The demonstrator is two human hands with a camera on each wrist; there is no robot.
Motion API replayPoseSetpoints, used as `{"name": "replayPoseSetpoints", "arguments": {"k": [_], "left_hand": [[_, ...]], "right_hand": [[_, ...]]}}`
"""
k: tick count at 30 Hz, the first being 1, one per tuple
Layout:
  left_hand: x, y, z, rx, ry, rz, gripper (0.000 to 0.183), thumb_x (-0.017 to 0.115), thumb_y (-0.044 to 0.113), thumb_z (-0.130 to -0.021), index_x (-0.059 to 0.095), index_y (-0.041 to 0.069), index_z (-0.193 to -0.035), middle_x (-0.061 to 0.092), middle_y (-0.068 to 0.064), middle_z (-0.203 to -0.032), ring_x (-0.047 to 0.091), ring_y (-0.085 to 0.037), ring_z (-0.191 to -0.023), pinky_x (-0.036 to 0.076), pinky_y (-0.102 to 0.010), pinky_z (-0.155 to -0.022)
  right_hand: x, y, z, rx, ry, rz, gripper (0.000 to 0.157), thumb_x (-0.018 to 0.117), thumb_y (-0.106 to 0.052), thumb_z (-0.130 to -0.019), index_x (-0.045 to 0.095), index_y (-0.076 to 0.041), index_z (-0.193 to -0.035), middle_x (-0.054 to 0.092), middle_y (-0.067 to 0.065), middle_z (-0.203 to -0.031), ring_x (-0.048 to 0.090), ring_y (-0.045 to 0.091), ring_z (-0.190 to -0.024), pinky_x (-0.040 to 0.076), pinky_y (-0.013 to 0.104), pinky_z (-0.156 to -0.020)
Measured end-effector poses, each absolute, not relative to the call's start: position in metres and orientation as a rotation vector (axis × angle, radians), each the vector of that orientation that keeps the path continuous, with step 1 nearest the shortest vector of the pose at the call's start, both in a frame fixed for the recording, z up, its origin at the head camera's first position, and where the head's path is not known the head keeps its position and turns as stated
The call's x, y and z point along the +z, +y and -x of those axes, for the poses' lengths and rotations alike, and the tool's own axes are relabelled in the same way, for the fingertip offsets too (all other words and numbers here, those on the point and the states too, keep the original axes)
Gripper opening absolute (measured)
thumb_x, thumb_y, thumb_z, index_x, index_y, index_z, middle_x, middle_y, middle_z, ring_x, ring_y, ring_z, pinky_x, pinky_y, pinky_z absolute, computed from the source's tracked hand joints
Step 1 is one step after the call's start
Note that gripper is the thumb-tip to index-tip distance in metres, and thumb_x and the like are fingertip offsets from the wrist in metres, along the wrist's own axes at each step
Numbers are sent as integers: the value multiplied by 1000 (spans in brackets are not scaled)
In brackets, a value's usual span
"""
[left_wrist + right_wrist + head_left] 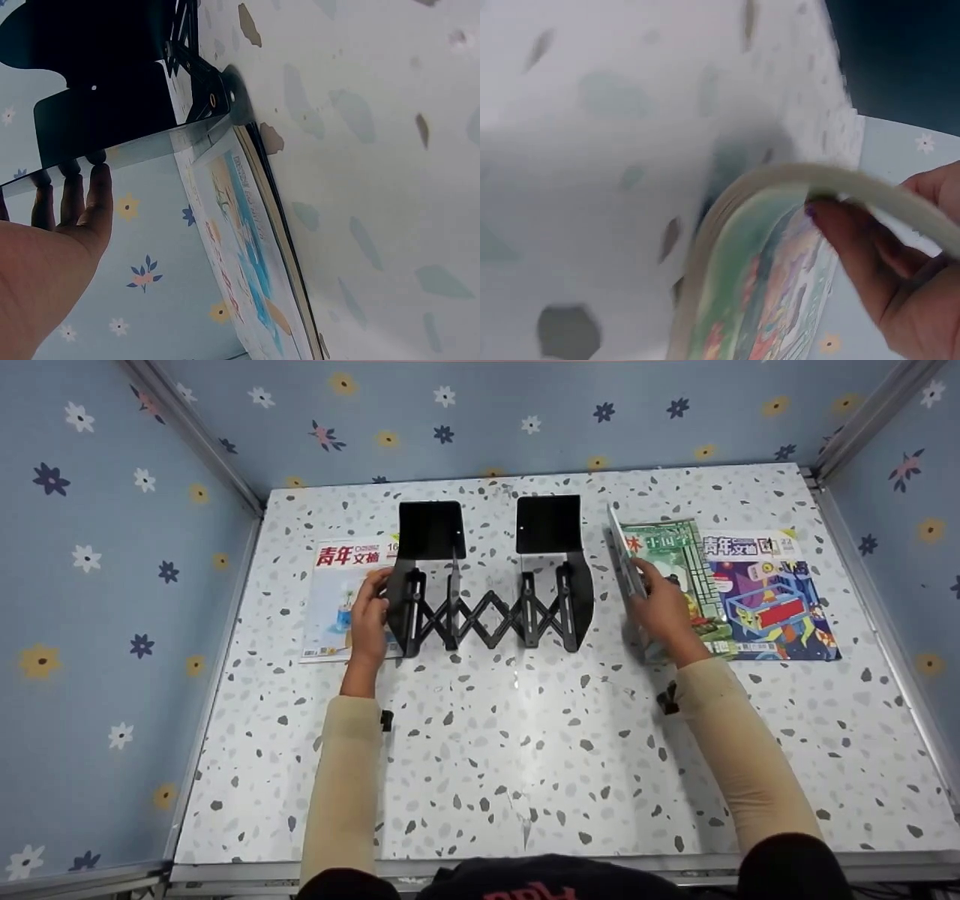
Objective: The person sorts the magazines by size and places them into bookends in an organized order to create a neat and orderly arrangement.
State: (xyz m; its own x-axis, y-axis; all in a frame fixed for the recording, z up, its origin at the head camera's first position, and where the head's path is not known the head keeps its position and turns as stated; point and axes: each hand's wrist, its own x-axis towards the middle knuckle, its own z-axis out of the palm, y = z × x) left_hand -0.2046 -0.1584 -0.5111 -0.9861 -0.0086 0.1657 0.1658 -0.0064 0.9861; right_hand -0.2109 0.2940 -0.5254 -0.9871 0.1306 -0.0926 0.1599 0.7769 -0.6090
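A black expandable bookend (491, 619) with a criss-cross lattice base and upright end plates stands mid-table. My left hand (367, 619) is at its left side. In the left wrist view, the fingertips of that hand (64, 225) touch the outer face of the glossy left plate (112, 120). My right hand (664, 604) grips a magazine (624, 547) raised nearly on edge, right of the bookend. The right wrist view shows this magazine (757, 277) bending, its edge pinched by the thumb and fingers of the right hand (900, 277).
Under the left hand lies a magazine (326, 607) with red lettering, partly beneath the bookend's left side. To the right, a green-covered magazine (679, 555) overlaps a purple one (776, 607). Flower-patterned panels (487, 420) enclose the speckled table (480, 772) at the back and sides.
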Motion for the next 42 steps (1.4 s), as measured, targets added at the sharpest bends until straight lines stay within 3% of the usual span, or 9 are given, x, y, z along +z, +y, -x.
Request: {"name": "replayPoseSetpoints", "arguments": {"k": [5, 9, 15, 22, 27, 37, 42], "left_hand": [[-498, -154, 196, -2133, -2115, 168, 51, 30, -1, -87, 51, -2, -134, 53, -16, -135, 52, -18, -107, 39, -27, -76], [-497, -154, 196, -2147, -2096, 172, 51, 30, -1, -87, 50, -5, -133, 53, -17, -133, 51, -23, -106, 39, -26, -74], [-497, -155, 197, -2156, -2075, 187, 51, 30, -2, -87, 51, -4, -133, 52, -18, -135, 51, -26, -113, 43, -26, -77], [-499, -157, 197, -2147, -2096, 186, 51, 30, 0, -87, 50, -3, -135, 51, -17, -135, 52, -20, -109, 43, -28, -78], [-500, -156, 197, -2151, -2104, 181, 52, 30, 1, -87, 46, -5, -136, 50, -18, -136, 50, -27, -113, 43, -29, -81], [-500, -156, 197, -2156, -2083, 194, 50, 31, 1, -88, 50, -2, -135, 51, -18, -135, 53, -16, -103, 44, -29, -79], [-499, -155, 195, -2134, -2092, 187, 50, 31, 1, -88, 50, -2, -135, 52, -20, -134, 54, -17, -100, 44, -28, -77]], "right_hand": [[-524, 293, 217, -920, 2952, -226, 63, 50, -14, -89, 34, -30, -148, 63, 22, -117, 58, 37, -91, 45, 52, -77], [-528, 295, 220, -876, 2967, -218, 64, 50, -19, -90, 31, -34, -149, 61, 25, -109, 57, 39, -87, 45, 53, -74], [-533, 300, 222, -1006, 2928, -186, 63, 57, -21, -92, 34, -35, -149, 60, 25, -125, 59, 37, -102, 46, 52, -84], [-534, 301, 223, -1082, 2908, -132, 67, 66, -18, -88, 38, -31, -148, 62, 28, -122, 61, 36, -103, 47, 49, -83], [-533, 301, 221, -1009, 2964, -100, 68, 62, -15, -87, 36, -27, -150, 61, 30, -121, 60, 41, -100, 47, 54, -84], [-535, 299, 213, -1084, 3068, -122, 67, 61, -10, -88, 38, -25, -149, 62, 27, -121, 61, 39, -99, 47, 52, -85], [-533, 300, 206, -1187, 3063, -244, 67, 59, -9, -89, 37, -30, -149, 57, 25, -131, 60, 37, -113, 49, 50, -87]]}}
